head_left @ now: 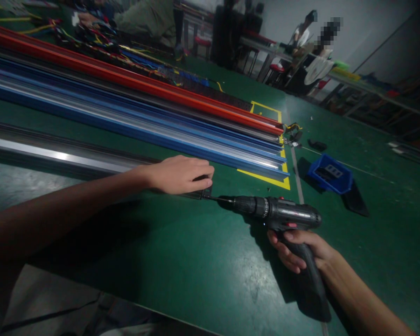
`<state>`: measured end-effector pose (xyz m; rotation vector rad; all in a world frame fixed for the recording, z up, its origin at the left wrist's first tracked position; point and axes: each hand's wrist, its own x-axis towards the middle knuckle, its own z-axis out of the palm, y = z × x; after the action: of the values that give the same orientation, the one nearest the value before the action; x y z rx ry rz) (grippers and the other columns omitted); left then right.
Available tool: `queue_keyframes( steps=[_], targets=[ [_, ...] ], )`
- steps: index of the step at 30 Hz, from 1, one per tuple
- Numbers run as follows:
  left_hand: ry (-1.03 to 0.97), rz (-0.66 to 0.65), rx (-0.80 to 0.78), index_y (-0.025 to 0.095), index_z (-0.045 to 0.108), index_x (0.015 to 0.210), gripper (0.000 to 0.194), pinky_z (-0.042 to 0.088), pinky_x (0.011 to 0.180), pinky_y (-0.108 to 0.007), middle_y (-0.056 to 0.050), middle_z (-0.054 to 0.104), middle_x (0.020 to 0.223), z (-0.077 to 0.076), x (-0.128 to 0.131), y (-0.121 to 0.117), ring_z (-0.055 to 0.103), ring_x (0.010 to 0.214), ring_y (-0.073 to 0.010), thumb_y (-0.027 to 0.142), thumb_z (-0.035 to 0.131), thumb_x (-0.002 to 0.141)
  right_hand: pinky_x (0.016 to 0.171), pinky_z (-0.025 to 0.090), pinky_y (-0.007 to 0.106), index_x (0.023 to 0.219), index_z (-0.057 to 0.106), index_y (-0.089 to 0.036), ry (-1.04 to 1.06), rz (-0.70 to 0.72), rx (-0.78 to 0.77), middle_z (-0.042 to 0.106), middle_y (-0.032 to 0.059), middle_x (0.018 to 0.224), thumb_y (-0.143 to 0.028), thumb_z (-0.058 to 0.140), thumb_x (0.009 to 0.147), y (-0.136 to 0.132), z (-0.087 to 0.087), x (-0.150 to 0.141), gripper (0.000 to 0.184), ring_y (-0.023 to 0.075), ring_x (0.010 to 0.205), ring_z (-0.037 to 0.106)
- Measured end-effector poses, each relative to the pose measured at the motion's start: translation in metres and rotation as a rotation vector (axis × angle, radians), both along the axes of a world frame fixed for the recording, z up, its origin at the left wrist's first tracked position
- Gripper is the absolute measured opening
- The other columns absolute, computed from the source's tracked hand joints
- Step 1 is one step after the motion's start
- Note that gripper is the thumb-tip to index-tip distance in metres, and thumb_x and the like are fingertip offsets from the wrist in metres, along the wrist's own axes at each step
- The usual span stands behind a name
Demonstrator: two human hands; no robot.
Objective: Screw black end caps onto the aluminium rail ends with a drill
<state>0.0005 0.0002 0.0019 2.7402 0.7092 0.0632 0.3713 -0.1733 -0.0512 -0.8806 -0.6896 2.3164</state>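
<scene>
My right hand (303,252) is wrapped round the grip of a black cordless drill (283,213), which points left. Its long thin bit reaches the end of a dark metal profile with a silver strip (61,154). Over that same end lies my left hand (182,175), its fingers curled down on the profile and holding it. A small black end piece (207,192) shows just past the left fingertips, at the tip of the bit. My left palm and fingers hide the rest of the profile's end.
Blue profiles (196,144) and a red-orange profile (182,95) lie beyond my hands, ending near yellow tape (282,184). A blue bin (331,173) stands at right on the green table (210,261). Coloured wires (101,35) and a person lie farther back; others sit at distant benches.
</scene>
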Motion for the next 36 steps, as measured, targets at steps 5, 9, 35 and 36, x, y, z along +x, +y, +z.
queue_keyframes(
  steps=[5,9,35,36],
  targets=[
    [0.001,0.0,0.004,0.024,0.061,0.103,0.037,0.039,0.073,-0.03,-0.004,0.065,0.1,0.0001,-0.0002,0.0,0.06,0.087,-0.0194,0.049,0.033,0.105,0.047,0.053,0.021,0.104,0.069,-0.007,0.001,0.0,-0.003,0.063,0.0016,0.073,-0.032,0.069,0.092,0.0002,0.0007,-0.0012,0.027,0.0041,0.041,0.048],
    [-0.001,0.003,0.0,0.024,0.061,0.104,0.038,0.039,0.074,-0.03,-0.004,0.065,0.101,0.0,-0.0004,-0.0004,0.06,0.088,-0.0195,0.049,0.033,0.105,0.047,0.053,0.021,0.105,0.07,-0.007,-0.001,-0.009,0.001,0.064,0.002,0.074,-0.031,0.069,0.092,0.0003,0.0012,-0.0015,0.027,0.0044,0.042,0.05],
    [0.0,0.003,-0.002,0.024,0.06,0.103,0.037,0.04,0.075,-0.03,-0.004,0.064,0.1,-0.0006,-0.0003,0.0009,0.06,0.088,-0.0194,0.049,0.033,0.104,0.048,0.055,0.021,0.104,0.071,-0.008,-0.004,-0.002,0.013,0.063,0.0015,0.073,-0.03,0.068,0.093,0.0029,0.003,-0.0034,0.024,0.0043,0.042,0.05],
    [0.002,0.002,-0.004,0.024,0.06,0.103,0.037,0.04,0.075,-0.03,-0.004,0.064,0.101,-0.0007,-0.0003,0.0008,0.06,0.088,-0.0193,0.049,0.033,0.104,0.048,0.055,0.021,0.104,0.071,-0.008,-0.003,0.0,0.012,0.063,0.0016,0.074,-0.03,0.068,0.093,0.0031,0.0033,-0.0036,0.024,0.0043,0.042,0.05]
  ],
)
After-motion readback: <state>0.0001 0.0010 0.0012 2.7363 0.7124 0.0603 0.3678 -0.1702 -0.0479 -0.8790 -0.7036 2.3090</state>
